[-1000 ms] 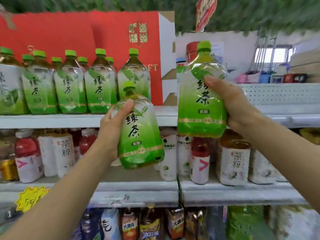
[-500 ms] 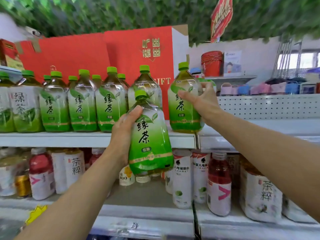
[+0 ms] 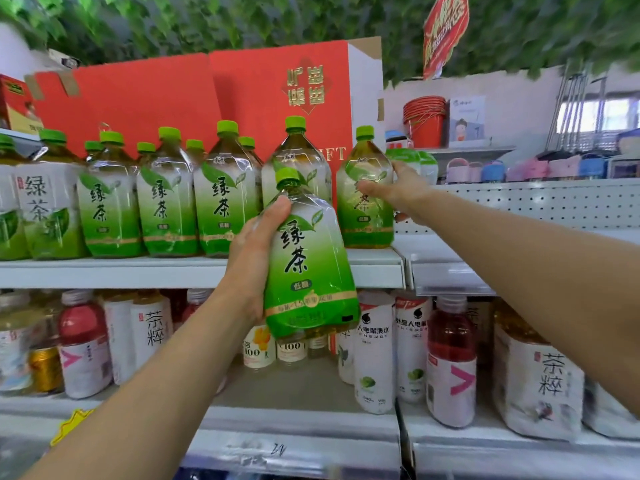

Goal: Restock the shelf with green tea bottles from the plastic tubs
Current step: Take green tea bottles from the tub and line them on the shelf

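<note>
My left hand (image 3: 254, 258) grips a green tea bottle (image 3: 310, 268) with a green cap, held upright in front of the upper shelf (image 3: 138, 271). A second green tea bottle (image 3: 363, 188) stands on the shelf's right end. My right hand (image 3: 398, 195) is around its right side, thumb across the label. A row of several green tea bottles (image 3: 166, 199) fills the shelf to the left. No plastic tub is in view.
Red gift boxes (image 3: 214, 98) stand behind the bottle row. The lower shelf (image 3: 298, 424) holds white and red drink bottles (image 3: 450, 362). A perforated white panel (image 3: 536, 202) and another shelf lie to the right. Fake leaves hang overhead.
My right hand has carried its bottle up and set it on the upper shelf's right end. The left hand's bottle has risen towards the shelf. The view has moved closer.
</note>
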`<state>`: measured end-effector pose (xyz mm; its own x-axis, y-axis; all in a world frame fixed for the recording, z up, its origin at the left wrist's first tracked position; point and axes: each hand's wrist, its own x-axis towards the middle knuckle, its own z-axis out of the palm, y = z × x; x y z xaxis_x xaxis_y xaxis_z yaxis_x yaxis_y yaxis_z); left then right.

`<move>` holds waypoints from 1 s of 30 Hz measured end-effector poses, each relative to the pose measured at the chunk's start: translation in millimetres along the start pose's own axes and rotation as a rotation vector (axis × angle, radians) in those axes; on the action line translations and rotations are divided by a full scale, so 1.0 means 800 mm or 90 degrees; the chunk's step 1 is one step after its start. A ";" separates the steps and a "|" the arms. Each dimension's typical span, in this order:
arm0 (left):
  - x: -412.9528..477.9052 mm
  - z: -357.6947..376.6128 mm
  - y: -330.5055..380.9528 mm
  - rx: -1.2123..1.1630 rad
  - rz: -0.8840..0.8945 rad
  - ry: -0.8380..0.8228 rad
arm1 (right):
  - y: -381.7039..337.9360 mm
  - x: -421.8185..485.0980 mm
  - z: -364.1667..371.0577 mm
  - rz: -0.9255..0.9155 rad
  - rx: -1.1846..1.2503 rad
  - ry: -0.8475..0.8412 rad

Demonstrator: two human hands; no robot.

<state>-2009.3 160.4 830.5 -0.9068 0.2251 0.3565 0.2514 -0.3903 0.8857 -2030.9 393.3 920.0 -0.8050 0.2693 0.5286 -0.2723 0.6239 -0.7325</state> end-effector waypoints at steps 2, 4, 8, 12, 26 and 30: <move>0.001 -0.001 -0.002 0.004 0.007 0.003 | -0.002 0.006 0.007 0.009 -0.006 -0.003; 0.002 -0.002 -0.004 0.007 0.014 0.005 | -0.001 0.014 0.015 0.007 -0.010 0.001; 0.003 0.000 -0.003 0.007 0.019 0.013 | -0.002 0.022 0.023 -0.001 -0.038 -0.001; 0.001 -0.001 -0.002 0.020 0.030 0.018 | 0.002 0.031 0.030 0.009 0.002 -0.037; -0.013 0.017 0.008 0.046 0.068 0.088 | -0.017 -0.078 0.020 -0.127 0.114 0.053; -0.029 0.033 0.009 -0.034 0.081 0.072 | -0.034 -0.171 0.008 -0.093 0.114 -0.220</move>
<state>-1977.0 175.9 836.7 -0.9015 0.0704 0.4270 0.3513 -0.4571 0.8171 -1917.0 335.1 864.9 -0.8728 -0.0939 0.4790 -0.4590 0.4918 -0.7399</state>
